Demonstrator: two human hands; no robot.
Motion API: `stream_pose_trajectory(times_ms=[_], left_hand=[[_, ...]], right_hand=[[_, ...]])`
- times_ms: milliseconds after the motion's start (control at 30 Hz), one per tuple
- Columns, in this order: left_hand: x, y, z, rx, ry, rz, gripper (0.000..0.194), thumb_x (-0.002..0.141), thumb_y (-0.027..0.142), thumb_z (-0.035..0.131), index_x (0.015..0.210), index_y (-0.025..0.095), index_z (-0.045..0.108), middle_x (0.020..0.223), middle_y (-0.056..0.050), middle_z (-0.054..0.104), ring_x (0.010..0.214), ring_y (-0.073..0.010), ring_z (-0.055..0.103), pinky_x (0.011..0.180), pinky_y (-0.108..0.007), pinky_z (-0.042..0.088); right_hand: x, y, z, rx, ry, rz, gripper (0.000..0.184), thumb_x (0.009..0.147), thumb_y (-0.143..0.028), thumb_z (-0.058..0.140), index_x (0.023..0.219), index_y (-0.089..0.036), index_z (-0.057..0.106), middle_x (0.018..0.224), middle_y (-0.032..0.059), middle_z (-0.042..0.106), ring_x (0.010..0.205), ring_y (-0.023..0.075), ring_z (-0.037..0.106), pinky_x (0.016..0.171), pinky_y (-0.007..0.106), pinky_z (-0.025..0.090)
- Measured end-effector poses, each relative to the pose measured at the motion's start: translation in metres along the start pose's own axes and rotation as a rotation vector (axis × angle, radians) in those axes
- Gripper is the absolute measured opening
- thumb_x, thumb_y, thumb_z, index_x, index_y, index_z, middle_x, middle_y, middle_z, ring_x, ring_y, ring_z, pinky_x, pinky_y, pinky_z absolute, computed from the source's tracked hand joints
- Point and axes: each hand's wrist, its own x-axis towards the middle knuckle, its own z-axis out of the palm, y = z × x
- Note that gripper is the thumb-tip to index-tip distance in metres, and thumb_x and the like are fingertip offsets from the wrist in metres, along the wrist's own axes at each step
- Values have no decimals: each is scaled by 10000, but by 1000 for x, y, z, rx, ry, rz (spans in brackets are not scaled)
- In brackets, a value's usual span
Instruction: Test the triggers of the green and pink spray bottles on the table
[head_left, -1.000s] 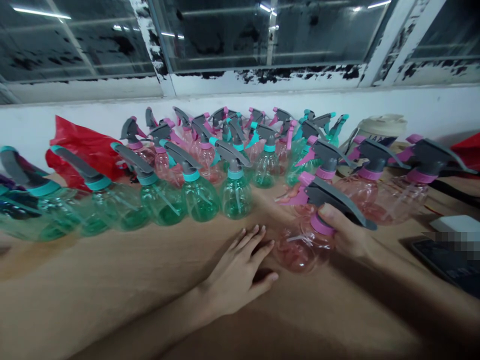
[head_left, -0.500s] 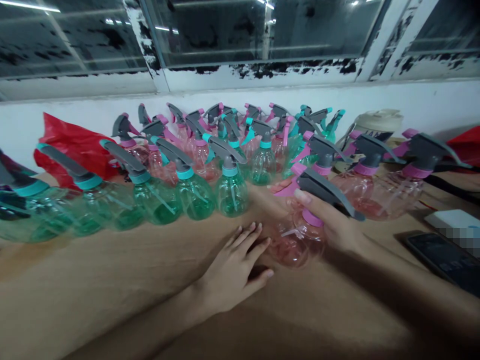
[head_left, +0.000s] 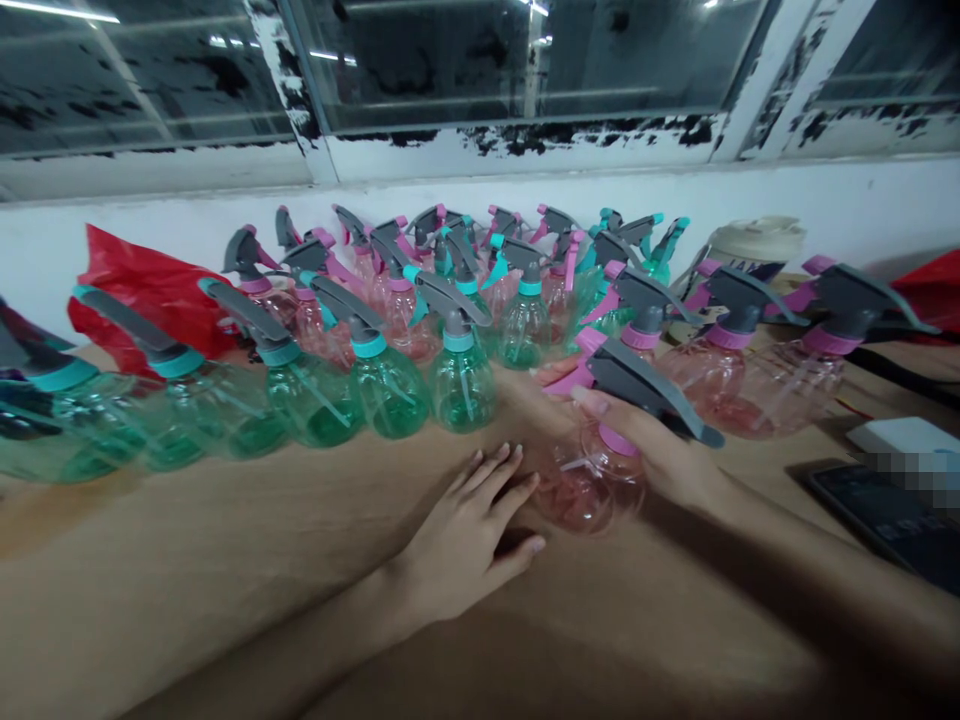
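Observation:
My right hand [head_left: 660, 440] is closed around the neck of a pink spray bottle [head_left: 581, 490] with a grey and pink trigger head, its thumb near the trigger. The clear pink body stands on the table [head_left: 300, 580], slightly tilted as I see it. Just left of that bottle, my left hand [head_left: 472, 530] lies flat on the tabletop with fingers spread, holding nothing. Ahead of it stands a green spray bottle [head_left: 463, 390] with a turquoise collar, the right end of a front row of green ones. Two pink spray bottles [head_left: 720, 375] stand beyond my right hand.
More pink and green spray bottles [head_left: 401, 310] crowd the back by the wall. A red plastic bag [head_left: 142, 300] lies at the back left. To the right are a phone [head_left: 885, 520], a white box [head_left: 907, 440] and a pale container [head_left: 757, 245]. Windows rise behind.
The trigger head of the pink spray bottle in my right hand has shifted very slightly left and down. My left hand stays where it was.

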Motion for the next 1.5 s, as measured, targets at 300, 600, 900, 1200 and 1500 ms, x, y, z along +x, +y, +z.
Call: stream_pose_trajectory(times_ms=[300,600,900,1200,1500], left_hand=[[1,1,-2,9,-21,-16,513,931,443,513,1351,153,459,1488,-120,343,1386,-252,262,1112,-452,265],[1,1,0,19,-22,-23,503,929,438,510,1349,167,462,1489,-107,346,1388,-239,259,1112,-447,266],[2,1,-1,19,-24,-13,508,928,425,522,1348,145,465,1483,-125,352,1388,-249,259,1114,-449,262],[1,0,0,30,-16,-6,509,931,434,514,1347,146,463,1489,-126,341,1385,-256,264,1109,-451,272],[0,-1,2,53,10,17,505,930,417,522,1347,136,464,1469,-130,377,1385,-254,264,1104,-455,286]], right_hand=[[0,0,-1,24,-77,9,195,842,-420,583,926,-285,695,784,15,728,930,233,674,912,406,492],[0,2,-2,47,-89,41,218,831,-441,596,926,-278,707,794,13,733,981,238,665,910,400,501],[-1,10,-4,123,-114,51,198,843,-420,599,971,-290,678,821,9,726,900,225,684,886,409,514],[2,-3,-5,-35,-75,-18,222,814,-464,609,883,-266,681,936,38,704,979,254,646,894,420,497],[-1,6,-7,-88,-44,-31,262,804,-519,600,781,-261,639,732,13,647,755,220,634,744,388,525]])
